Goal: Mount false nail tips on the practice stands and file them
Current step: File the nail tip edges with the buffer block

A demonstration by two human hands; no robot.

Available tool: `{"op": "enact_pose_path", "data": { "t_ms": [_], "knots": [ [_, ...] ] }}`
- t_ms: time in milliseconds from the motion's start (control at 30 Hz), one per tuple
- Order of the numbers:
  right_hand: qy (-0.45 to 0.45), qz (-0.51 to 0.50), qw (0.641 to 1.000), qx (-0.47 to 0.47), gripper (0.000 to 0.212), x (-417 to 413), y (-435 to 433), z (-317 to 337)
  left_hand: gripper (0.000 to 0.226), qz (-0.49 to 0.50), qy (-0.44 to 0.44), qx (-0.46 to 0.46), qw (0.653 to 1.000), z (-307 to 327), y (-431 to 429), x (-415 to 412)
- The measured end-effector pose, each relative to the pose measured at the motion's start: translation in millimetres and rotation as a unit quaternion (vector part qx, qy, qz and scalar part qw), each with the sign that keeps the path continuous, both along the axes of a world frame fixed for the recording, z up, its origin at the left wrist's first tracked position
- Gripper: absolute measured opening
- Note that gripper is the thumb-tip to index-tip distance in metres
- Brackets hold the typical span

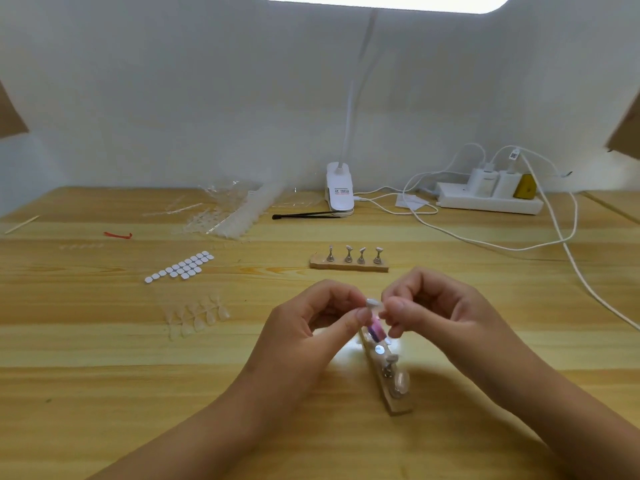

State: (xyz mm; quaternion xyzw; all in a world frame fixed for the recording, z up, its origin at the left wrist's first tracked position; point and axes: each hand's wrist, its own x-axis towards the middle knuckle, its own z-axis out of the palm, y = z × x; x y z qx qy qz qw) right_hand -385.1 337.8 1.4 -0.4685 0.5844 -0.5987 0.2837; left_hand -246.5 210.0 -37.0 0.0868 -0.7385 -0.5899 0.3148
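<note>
Head view, the only one. Both hands meet over the near-centre of the wooden table. The left hand has thumb and forefinger pinched together on what looks like a small practice stand lifted off its base; a pinkish part shows just below the pinch, blurred. The right hand comes in from the right, its thumb and forefinger closed on something tiny at the top of that stand, probably a nail tip or an adhesive pad; too small to tell which. The fingertips of the two hands are almost touching, with the stand's head between them. Directly below and nearer lies the wooden base strip, its long axis running from the hands toward the viewer, slightly to the right; one stand is upright on it, a bare round magnet spot shows at its far end, and a mounted tip sits near its near end. The empty spot lies just under the left hand, so that hand is the nearer for setting the stand down. A second base with four bare stands lies crosswise further off. Loose nail tips and a sheet of white pads lie to the left, within the left hand's reach. Judgement: mounting is early; no filing yet.
</note>
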Motion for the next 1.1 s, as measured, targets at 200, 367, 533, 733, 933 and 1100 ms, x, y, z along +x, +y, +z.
{"op": "enact_pose_path", "data": {
  "t_ms": [200,367,533,733,933,1100],
  "knots": [
    [-0.015,-0.122,0.992,-0.003,0.029,-19.6,-1.9,-2.7,0.007,0.058,0.036,0.079,0.995,-0.4,-8.3,0.0],
    [0.226,-0.134,0.962,0.07,0.016,-12.1,1.9,-6.5,0.01,0.132,0.028,0.117,0.984,-1.4,-18.9,-1.9],
    [0.518,-0.084,0.831,0.184,0.036,27.2,-22.8,-13.5,0.006,0.173,0.068,0.175,0.967,1.8,-22.1,-1.5],
    [0.53,-0.081,0.832,0.143,0.031,37.2,-23.4,-2.7,0.008,0.155,0.097,0.185,0.965,8.6,-20.6,3.5],
    [-0.103,-0.009,0.994,0.029,0.03,11.2,-6.7,18.1,0.005,0.098,0.089,0.095,0.987,9.4,-9.1,7.6],
    [-0.194,-0.005,0.981,0.012,0.031,8.8,-4.9,11.2,0.011,0.065,0.067,0.028,0.995,7.7,-4.8,3.9]
  ]
}}
